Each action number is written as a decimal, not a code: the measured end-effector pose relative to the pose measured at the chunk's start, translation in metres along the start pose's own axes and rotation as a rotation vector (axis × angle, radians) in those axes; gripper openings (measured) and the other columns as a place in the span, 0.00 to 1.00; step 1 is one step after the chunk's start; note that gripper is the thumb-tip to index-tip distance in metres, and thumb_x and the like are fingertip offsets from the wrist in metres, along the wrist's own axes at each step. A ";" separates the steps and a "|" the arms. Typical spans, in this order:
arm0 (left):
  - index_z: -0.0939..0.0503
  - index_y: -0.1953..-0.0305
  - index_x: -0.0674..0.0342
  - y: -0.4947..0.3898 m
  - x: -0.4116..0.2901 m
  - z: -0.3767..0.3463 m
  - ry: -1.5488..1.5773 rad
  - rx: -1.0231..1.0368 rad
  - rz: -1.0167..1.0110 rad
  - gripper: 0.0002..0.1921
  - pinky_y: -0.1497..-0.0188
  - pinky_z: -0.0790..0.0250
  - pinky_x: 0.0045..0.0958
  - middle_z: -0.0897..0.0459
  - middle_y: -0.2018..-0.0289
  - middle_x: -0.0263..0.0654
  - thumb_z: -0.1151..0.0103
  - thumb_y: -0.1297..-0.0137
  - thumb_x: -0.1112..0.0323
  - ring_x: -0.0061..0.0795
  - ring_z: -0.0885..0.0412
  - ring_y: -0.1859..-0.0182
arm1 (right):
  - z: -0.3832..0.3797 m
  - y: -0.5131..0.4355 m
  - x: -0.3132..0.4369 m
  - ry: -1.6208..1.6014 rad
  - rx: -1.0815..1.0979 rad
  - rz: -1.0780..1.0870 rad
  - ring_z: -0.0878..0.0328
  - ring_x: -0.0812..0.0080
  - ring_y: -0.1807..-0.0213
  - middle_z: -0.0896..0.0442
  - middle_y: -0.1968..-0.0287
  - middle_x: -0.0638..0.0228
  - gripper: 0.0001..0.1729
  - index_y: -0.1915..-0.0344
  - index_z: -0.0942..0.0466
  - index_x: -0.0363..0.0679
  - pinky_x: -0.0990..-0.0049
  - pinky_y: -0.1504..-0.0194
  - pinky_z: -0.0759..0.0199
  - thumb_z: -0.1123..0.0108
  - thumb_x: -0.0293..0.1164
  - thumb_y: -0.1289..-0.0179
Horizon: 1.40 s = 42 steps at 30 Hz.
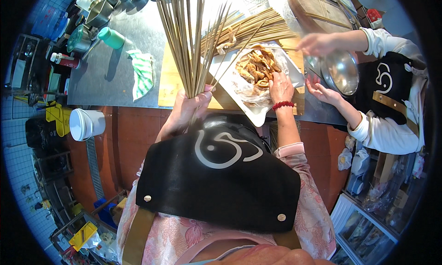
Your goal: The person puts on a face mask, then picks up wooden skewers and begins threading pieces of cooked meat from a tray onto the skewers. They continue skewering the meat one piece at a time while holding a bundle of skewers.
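My left hand (188, 104) grips a thick bundle of bamboo skewers (181, 47), fanned upward above the table. A few thinner skewers slant off to its right, and a pale, folded food piece (228, 42) hangs near their upper part. My right hand (281, 87), with a red bead bracelet, reaches into brown, curled food pieces (257, 66). Its fingertips are hidden among them, so I cannot tell whether they pinch one. The pieces lie in a clear plastic bag (247, 94) on a white tray (257, 117). Behind the tray lies a pile of skewers (262, 25).
At right, a co-worker's hands (326, 92) move beside a metal bowl (340, 73). A wooden board (165, 89) lies under the tray. A striped cloth (142, 75) and green bottle (112, 38) are at left; a round chopping block (316, 13) stands back right.
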<state>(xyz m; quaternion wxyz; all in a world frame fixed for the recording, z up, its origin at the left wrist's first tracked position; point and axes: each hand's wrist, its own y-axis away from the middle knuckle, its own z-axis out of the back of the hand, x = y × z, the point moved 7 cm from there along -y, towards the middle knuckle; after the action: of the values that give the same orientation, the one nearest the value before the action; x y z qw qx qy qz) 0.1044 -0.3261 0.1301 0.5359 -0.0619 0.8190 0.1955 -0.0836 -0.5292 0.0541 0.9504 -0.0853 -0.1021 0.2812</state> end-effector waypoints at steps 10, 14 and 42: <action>0.27 0.59 0.65 0.004 0.000 0.006 -0.003 -0.018 0.022 0.11 0.86 0.47 0.18 0.33 0.84 0.31 0.46 0.41 0.67 0.16 0.39 0.87 | 0.002 -0.005 -0.010 -0.285 0.073 -0.091 0.23 0.58 0.64 0.22 0.66 0.56 0.10 0.68 0.25 0.37 0.64 0.60 0.29 0.41 0.31 0.49; 0.27 0.59 0.66 0.006 0.004 0.009 -0.030 -0.061 0.066 0.11 0.86 0.48 0.17 0.32 0.83 0.31 0.46 0.41 0.68 0.16 0.40 0.87 | -0.016 -0.002 -0.026 -0.844 0.320 -0.382 0.21 0.72 0.67 0.18 0.64 0.60 0.16 0.60 0.24 0.36 0.72 0.64 0.30 0.37 0.32 0.48; 0.26 0.60 0.66 0.008 0.020 -0.009 -0.217 0.054 0.134 0.08 0.85 0.42 0.20 0.33 0.84 0.30 0.46 0.42 0.78 0.17 0.37 0.85 | 0.090 -0.030 0.008 -2.111 0.024 -0.401 0.26 0.78 0.75 0.23 0.74 0.71 0.05 0.66 0.27 0.40 0.79 0.72 0.27 0.42 0.28 0.41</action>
<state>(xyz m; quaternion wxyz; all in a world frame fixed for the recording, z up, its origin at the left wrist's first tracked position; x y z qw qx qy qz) 0.0859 -0.3206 0.1174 0.6087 0.0288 0.7634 0.2144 -0.0830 -0.5400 0.1492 0.4115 0.2285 -0.8807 0.0526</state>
